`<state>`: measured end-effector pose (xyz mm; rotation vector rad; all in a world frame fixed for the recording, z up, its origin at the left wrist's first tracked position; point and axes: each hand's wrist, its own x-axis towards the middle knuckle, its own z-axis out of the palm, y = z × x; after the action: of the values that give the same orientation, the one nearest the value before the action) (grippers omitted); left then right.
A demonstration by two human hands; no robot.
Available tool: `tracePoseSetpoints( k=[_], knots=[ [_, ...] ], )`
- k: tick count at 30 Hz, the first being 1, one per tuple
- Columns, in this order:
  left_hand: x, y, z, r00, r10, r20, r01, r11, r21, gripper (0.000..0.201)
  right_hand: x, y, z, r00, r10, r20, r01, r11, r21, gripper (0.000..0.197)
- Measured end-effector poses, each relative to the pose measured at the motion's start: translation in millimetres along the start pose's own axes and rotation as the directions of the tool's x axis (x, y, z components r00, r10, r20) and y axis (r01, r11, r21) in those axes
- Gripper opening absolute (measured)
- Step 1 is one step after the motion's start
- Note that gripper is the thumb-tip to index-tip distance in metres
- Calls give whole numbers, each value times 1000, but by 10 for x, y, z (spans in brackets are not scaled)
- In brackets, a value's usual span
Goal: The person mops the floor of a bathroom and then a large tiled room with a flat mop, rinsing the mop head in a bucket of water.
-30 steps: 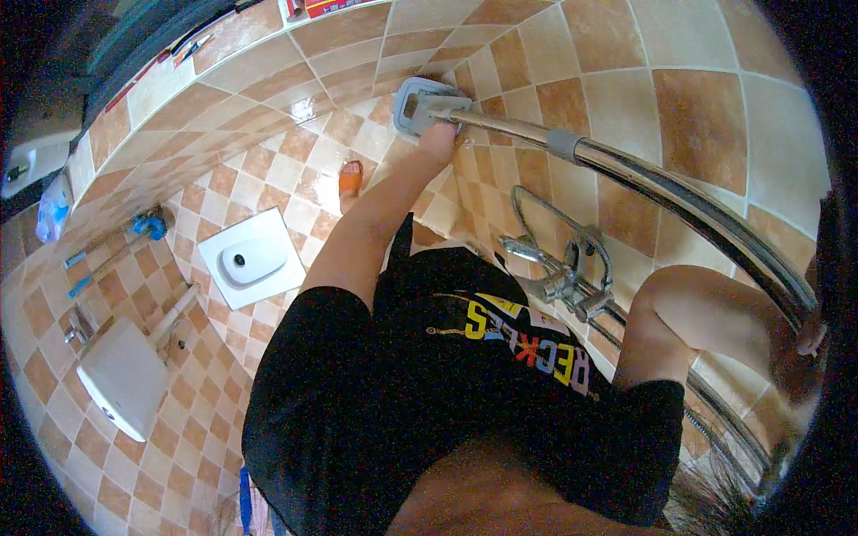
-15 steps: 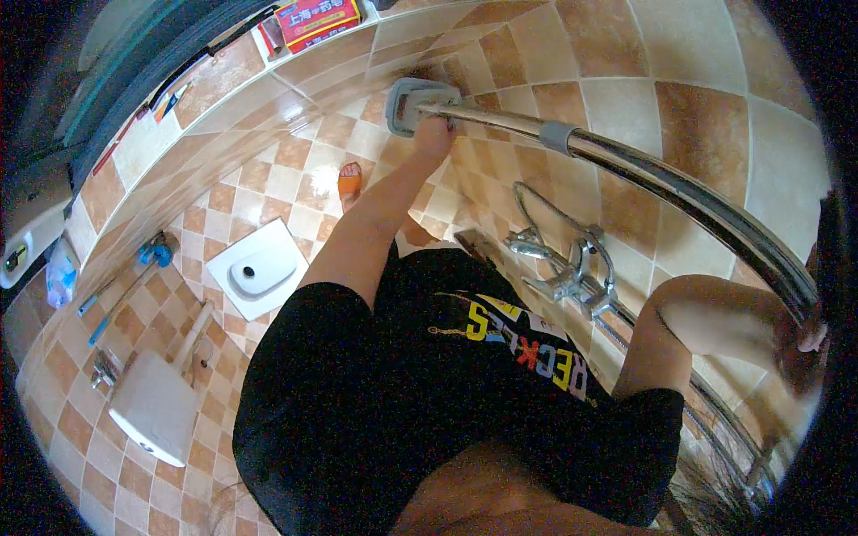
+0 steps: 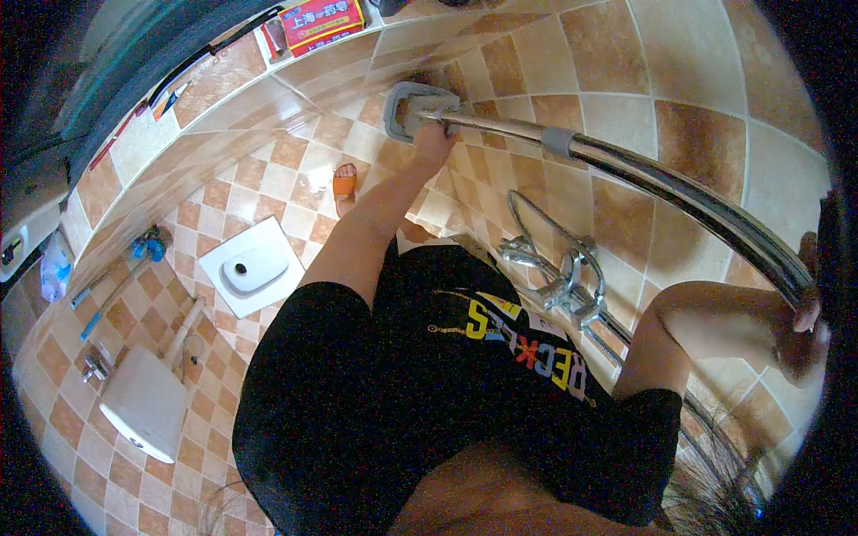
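Flat-headed mop [image 3: 657, 179], slanting from upper centre to right edge, apparently being steadied: my left hand [image 3: 435, 143] grasps its pole [image 3: 500, 128] near the head [image 3: 392, 114]; my right hand [image 3: 807, 317] grips the upper end. Control likely calls for both.

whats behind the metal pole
Behind the metal pole a wall of brown and cream tiles shows on both sides. The strip directly behind the pole is covered, and the right hand, gripping one end, hides whatever is behind it.
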<state>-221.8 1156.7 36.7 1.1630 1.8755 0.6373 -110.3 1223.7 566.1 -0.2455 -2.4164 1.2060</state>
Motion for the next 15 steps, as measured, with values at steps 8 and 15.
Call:
tracePoseSetpoints(
  k=[8, 15],
  knots=[
    [229, -565, 459, 977, 162, -135, -175, 980, -92, 34, 45, 139, 34, 1000, 6, 0, -6, 1000, 15, 17],
    [165, -1147, 168, 981, 23, 194, -52, 988, 144, 37, -37, 420, 173, 983, 78, -165, -75, 997, 19, 19]
  ],
)
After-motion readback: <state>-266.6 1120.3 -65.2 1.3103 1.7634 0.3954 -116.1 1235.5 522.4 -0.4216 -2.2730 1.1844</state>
